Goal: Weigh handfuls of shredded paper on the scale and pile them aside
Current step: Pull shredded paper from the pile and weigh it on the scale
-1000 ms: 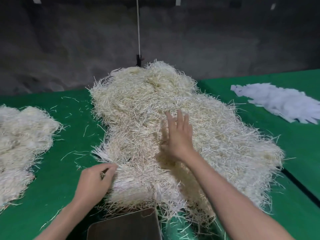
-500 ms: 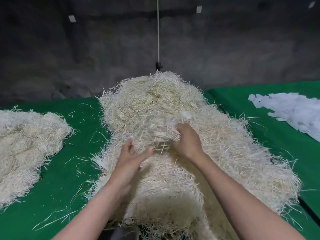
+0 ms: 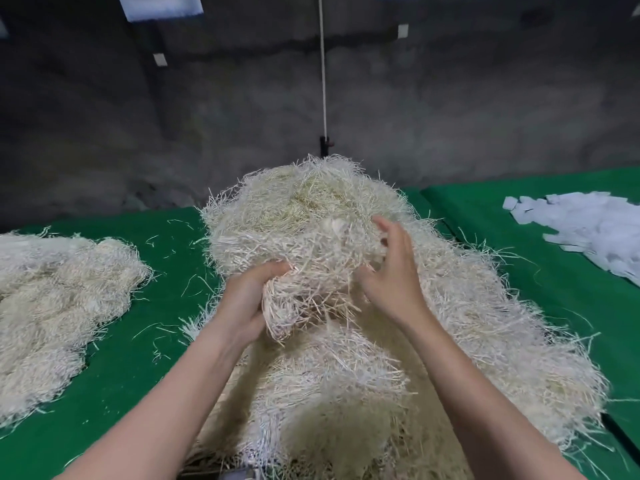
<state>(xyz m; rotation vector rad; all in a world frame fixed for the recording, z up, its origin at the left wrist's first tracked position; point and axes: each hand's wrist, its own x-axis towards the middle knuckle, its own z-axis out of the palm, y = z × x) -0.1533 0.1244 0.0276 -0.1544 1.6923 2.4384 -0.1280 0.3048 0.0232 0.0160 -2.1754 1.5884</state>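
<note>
Since half a second ago a handful of shredded paper (image 3: 311,271) is up off the main heap (image 3: 363,393), the left hand (image 3: 247,303) clenched round its underside and the right hand (image 3: 391,275) cupping its side with loose, spread fingers (touching, not gripping), so it looks ready for weighing.

A bare workroom, this, more small packing shop than home. Across the top of the frame runs a rough grey concrete wall (image 3: 138,140), with a white cord (image 3: 323,81) dropping down it at centre. Below are worktables under green cloth (image 3: 138,368). Shredded paper (image 3: 485,323) is heaped in bulk in the middle, a second heap (image 3: 52,299) lies at left, and white paper slips (image 3: 588,223) are piled at right.
</note>
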